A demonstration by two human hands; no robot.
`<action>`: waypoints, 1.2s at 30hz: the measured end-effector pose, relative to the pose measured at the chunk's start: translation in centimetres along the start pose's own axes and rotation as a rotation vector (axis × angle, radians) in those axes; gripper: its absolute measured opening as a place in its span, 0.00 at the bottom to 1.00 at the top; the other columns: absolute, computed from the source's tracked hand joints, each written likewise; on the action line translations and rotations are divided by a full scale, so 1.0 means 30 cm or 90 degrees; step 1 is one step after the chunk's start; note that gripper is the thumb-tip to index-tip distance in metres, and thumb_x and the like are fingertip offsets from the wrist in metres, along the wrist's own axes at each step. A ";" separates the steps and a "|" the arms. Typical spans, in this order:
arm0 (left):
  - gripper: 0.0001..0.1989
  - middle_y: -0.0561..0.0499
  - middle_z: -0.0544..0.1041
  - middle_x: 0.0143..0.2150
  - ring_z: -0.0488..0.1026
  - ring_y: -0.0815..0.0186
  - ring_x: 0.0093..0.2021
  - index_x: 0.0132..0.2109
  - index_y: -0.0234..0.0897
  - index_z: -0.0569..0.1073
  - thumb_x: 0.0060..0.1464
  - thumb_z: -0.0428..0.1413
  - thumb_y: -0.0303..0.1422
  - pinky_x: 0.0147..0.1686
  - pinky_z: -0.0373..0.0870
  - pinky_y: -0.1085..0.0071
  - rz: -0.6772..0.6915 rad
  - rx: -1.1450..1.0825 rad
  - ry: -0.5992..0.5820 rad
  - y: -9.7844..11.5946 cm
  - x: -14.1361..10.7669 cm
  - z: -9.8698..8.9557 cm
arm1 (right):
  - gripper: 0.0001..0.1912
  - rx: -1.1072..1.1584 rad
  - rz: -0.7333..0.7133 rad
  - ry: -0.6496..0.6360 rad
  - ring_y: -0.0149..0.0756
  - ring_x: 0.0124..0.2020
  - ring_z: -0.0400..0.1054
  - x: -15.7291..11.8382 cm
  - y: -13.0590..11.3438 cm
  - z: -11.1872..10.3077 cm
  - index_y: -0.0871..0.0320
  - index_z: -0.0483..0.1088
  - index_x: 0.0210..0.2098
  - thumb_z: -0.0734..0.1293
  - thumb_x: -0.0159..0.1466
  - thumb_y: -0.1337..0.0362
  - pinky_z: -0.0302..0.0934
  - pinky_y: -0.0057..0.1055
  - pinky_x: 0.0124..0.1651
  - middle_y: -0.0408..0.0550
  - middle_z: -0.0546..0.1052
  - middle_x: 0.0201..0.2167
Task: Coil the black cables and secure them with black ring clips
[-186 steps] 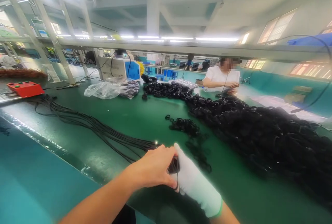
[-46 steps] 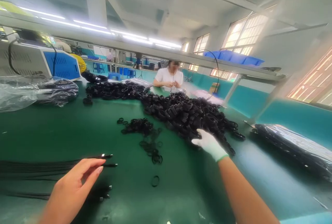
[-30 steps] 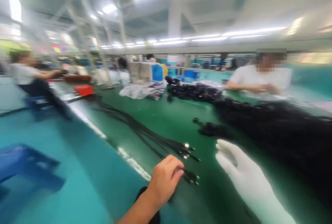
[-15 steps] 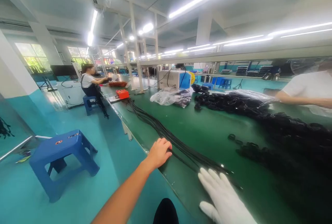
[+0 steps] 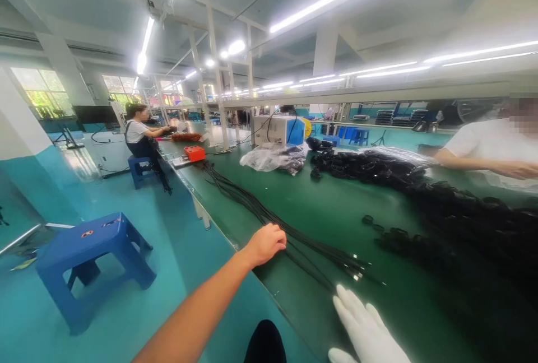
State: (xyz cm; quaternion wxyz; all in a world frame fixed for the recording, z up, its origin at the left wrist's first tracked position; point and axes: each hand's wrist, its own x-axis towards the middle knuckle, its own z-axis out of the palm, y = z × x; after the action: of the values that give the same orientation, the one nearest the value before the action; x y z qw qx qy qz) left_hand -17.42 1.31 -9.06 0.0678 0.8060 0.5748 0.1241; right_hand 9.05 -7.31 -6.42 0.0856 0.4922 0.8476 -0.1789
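Observation:
A bundle of long black cables [image 5: 247, 201] runs lengthwise along the green table, its light-tipped ends [image 5: 356, 273] fanned out near my right hand. My left hand [image 5: 267, 244], bare, is closed over the near side of the bundle with curled fingers. What lies under its fingertips is partly hidden, but a few strands emerge from them. Those separate strands [image 5: 313, 266] lead toward my right hand [image 5: 365, 326], which wears a white glove. Its fingers are stretched out and the thumb stands apart, low over the table, with the fingertips by the strand ends.
Black looped parts [image 5: 454, 206] lie heaped on the right, before a person in a white shirt [image 5: 483, 147]. Farther back are a plastic bag [image 5: 269, 158], a white-and-blue machine [image 5: 279, 129] and a red box [image 5: 194, 153]. A blue stool [image 5: 96, 240] stands left; another person [image 5: 138, 130] sits beyond.
My left hand has shifted slightly right and its fingers are more curled. My right hand has moved right and down, away from the bundle, uncovering the cable ends.

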 end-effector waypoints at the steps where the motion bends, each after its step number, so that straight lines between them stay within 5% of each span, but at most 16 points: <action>1: 0.03 0.52 0.70 0.38 0.65 0.65 0.42 0.36 0.40 0.71 0.55 0.53 0.30 0.42 0.62 0.71 0.002 -0.006 -0.007 0.002 0.000 0.001 | 0.35 0.005 0.005 0.002 0.52 0.65 0.37 -0.008 0.003 -0.003 0.69 0.49 0.62 0.56 0.58 0.59 0.39 0.51 0.64 0.55 0.43 0.64; 10: 0.08 0.50 0.72 0.39 0.67 0.62 0.43 0.37 0.35 0.72 0.51 0.58 0.35 0.45 0.62 0.62 0.005 -0.033 -0.129 -0.049 0.073 -0.053 | 0.30 0.132 0.101 0.093 0.45 0.62 0.51 0.006 0.086 0.000 0.57 0.58 0.60 0.52 0.61 0.52 0.49 0.45 0.62 0.48 0.57 0.62; 15: 0.06 0.59 0.73 0.26 0.70 0.67 0.34 0.30 0.40 0.74 0.42 0.62 0.26 0.43 0.62 0.66 0.032 -0.081 -0.164 -0.041 0.109 -0.079 | 0.30 0.220 0.119 0.110 0.45 0.60 0.56 0.013 0.144 0.001 0.55 0.59 0.59 0.53 0.61 0.50 0.53 0.43 0.60 0.48 0.62 0.60; 18: 0.04 0.56 0.75 0.32 0.71 0.67 0.36 0.32 0.39 0.74 0.45 0.60 0.27 0.40 0.64 0.71 0.048 -0.137 -0.082 -0.013 0.114 -0.114 | 0.31 0.257 0.113 0.120 0.46 0.58 0.59 0.021 0.163 0.012 0.55 0.58 0.59 0.53 0.60 0.48 0.56 0.44 0.58 0.49 0.63 0.59; 21: 0.05 0.52 0.75 0.40 0.70 0.66 0.43 0.37 0.37 0.73 0.52 0.54 0.29 0.44 0.65 0.71 0.052 -0.181 0.055 0.034 0.111 -0.163 | 0.34 0.235 0.123 0.239 0.49 0.58 0.59 0.036 0.174 -0.003 0.57 0.53 0.62 0.54 0.60 0.48 0.58 0.47 0.55 0.52 0.63 0.59; 24: 0.07 0.50 0.74 0.44 0.70 0.66 0.44 0.41 0.36 0.71 0.56 0.50 0.30 0.46 0.65 0.70 0.044 -0.194 0.157 0.094 0.105 -0.212 | 0.27 0.162 0.077 0.301 0.55 0.48 0.66 0.049 0.181 -0.049 0.59 0.65 0.53 0.57 0.57 0.54 0.58 0.53 0.50 0.57 0.74 0.44; 27: 0.07 0.49 0.75 0.44 0.69 0.63 0.46 0.41 0.37 0.72 0.56 0.50 0.29 0.52 0.61 0.64 0.025 -0.177 0.222 0.184 0.093 -0.238 | 0.18 0.254 0.086 0.269 0.51 0.34 0.70 0.039 0.189 -0.101 0.56 0.71 0.35 0.55 0.59 0.55 0.61 0.50 0.41 0.55 0.75 0.28; 31: 0.13 0.52 0.73 0.50 0.63 0.60 0.53 0.49 0.43 0.71 0.55 0.53 0.30 0.61 0.40 0.55 0.122 -0.127 0.233 0.393 0.053 -0.213 | 0.21 0.599 0.022 0.107 0.35 0.20 0.69 -0.031 0.179 -0.142 0.57 0.66 0.33 0.52 0.63 0.49 0.62 0.32 0.23 0.50 0.74 0.29; 33: 0.09 0.55 0.76 0.43 0.68 0.65 0.47 0.45 0.44 0.73 0.57 0.52 0.32 0.61 0.43 0.61 0.239 -0.134 0.151 0.493 0.032 -0.196 | 0.21 0.888 -0.126 -0.046 0.34 0.20 0.71 -0.067 0.167 -0.143 0.60 0.65 0.35 0.54 0.63 0.48 0.62 0.30 0.22 0.52 0.74 0.31; 36: 0.10 0.56 0.77 0.34 0.70 0.68 0.37 0.34 0.40 0.75 0.59 0.49 0.32 0.51 0.56 0.67 0.249 -0.179 0.088 0.568 0.034 -0.192 | 0.19 1.127 -0.254 -0.194 0.40 0.26 0.74 -0.082 0.173 -0.118 0.65 0.65 0.40 0.58 0.62 0.53 0.66 0.33 0.25 0.54 0.76 0.31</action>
State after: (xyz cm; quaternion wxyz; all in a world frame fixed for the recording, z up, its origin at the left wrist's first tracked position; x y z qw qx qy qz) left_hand -3.20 -3.54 0.89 0.1145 0.8739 0.3885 0.2688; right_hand 14.90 -5.57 -3.50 -0.2438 0.1935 0.4504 -0.8368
